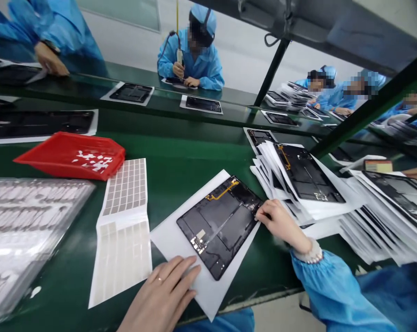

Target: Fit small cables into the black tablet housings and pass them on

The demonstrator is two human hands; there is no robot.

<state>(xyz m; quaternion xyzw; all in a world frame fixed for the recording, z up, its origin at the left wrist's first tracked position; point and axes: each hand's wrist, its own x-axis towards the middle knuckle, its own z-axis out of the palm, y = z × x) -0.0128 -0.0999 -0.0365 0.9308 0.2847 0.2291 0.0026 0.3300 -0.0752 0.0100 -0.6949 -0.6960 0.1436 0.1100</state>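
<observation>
A black tablet back panel (219,226) with an orange flex cable lies on a white sheet (167,240) on the green belt in front of me. My left hand (165,295) rests flat, fingers stretched out, on the sheet's near corner beside the panel. My right hand (279,223) has its fingers pinched at the panel's right edge; whether anything is in them I cannot make out.
A sticker sheet (123,226) lies left of the panel, a red tray (70,157) with white scraps behind it, and a clear plastic tray (25,230) at far left. Stacks of panels on sheets (305,180) fill the right. Several other workers in blue sit across the belt.
</observation>
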